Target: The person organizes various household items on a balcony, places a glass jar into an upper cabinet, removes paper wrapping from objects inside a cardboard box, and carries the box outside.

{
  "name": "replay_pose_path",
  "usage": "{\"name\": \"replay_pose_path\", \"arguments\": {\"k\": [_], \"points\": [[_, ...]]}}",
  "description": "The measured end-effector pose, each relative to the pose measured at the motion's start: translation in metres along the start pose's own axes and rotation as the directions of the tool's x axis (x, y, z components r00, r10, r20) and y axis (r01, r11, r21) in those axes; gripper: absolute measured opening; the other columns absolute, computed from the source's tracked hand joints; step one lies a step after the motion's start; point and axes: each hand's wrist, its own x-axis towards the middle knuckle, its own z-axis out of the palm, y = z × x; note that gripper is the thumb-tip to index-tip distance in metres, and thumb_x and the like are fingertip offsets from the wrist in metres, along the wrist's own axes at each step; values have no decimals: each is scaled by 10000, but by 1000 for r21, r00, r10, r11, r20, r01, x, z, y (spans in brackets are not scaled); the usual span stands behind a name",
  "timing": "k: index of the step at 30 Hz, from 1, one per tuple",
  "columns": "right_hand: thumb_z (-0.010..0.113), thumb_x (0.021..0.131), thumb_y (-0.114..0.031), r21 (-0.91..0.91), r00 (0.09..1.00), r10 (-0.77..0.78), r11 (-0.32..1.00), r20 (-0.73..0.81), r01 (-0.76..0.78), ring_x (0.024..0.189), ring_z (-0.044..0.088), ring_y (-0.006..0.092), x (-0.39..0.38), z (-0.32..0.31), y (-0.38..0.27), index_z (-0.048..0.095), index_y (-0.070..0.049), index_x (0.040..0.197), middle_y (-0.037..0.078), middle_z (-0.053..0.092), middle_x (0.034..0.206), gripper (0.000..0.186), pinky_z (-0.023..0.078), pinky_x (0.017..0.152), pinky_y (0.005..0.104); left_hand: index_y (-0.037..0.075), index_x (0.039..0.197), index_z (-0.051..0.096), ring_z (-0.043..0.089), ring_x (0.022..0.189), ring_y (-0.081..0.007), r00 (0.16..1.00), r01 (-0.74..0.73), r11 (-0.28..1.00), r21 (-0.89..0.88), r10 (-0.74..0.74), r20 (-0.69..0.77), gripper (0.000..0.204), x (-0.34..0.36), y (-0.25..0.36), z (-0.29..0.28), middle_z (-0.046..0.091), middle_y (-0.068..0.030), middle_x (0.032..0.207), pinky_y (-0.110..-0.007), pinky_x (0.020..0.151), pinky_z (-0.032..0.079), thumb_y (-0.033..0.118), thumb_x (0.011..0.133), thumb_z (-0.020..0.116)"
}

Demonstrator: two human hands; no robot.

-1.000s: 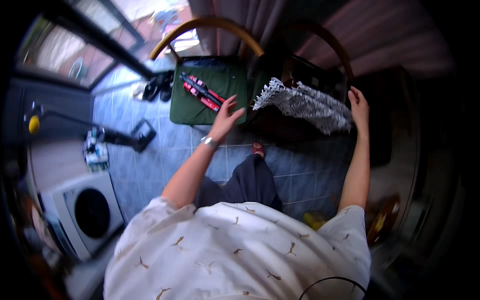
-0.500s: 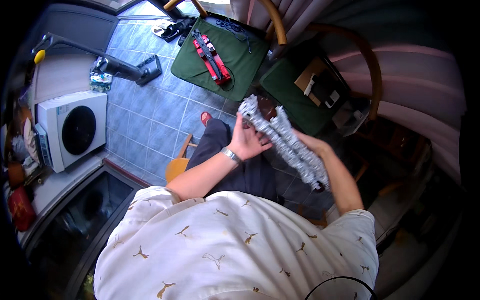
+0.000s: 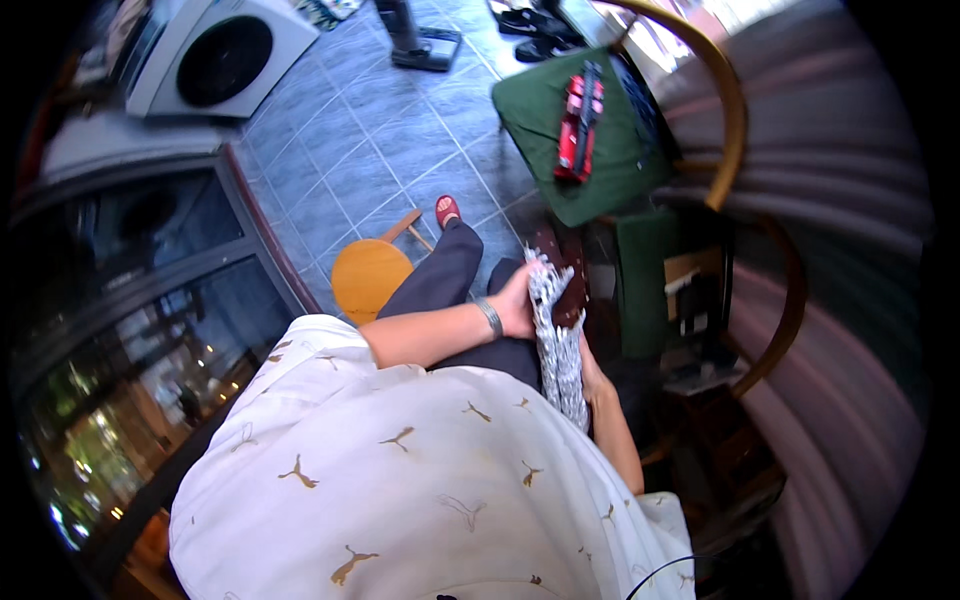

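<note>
**Lacy cloth (image 3: 562,375) drawn in to the lap, both hands on it**

Left hand (image 3: 516,303) against the cloth's far end, fingertips hidden; pinch can't be told. A second ago it was free. Right hand (image 3: 596,380) along the right side, fingers behind, grip unclear. Cloth, then out by the darker chair (image 3: 640,290), now bunched over the trousers (image 3: 437,275): both hands seem placed to handle it. Beyond: wooden stool (image 3: 370,280), left.
</note>
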Motion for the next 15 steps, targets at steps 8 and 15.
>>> {"name": "replay_pose_path", "arguments": {"k": [8,15], "points": [[258,921,-667,-281,984,51,955,-171,-99,1082,562,219,10,118,-57,451,-85,1377,72,565,1277,764,430,951,338,155,1309,515,381,1295,-335,991,89,996,27,-92,100,726,-87,72,-12,468,-109,1387,-611,1060,198,638,768,491],[337,937,-615,-575,968,-38,810,-247,-115,1166,501,222,73,273,-82,448,-48,1371,83,530,1310,723,366,1010,322,173,1287,535,318,1328,-344,948,-142,989,-49,150,282,776,-215,126,-25,440,-76,1422,-615,1078,145,663,691,619]]}}
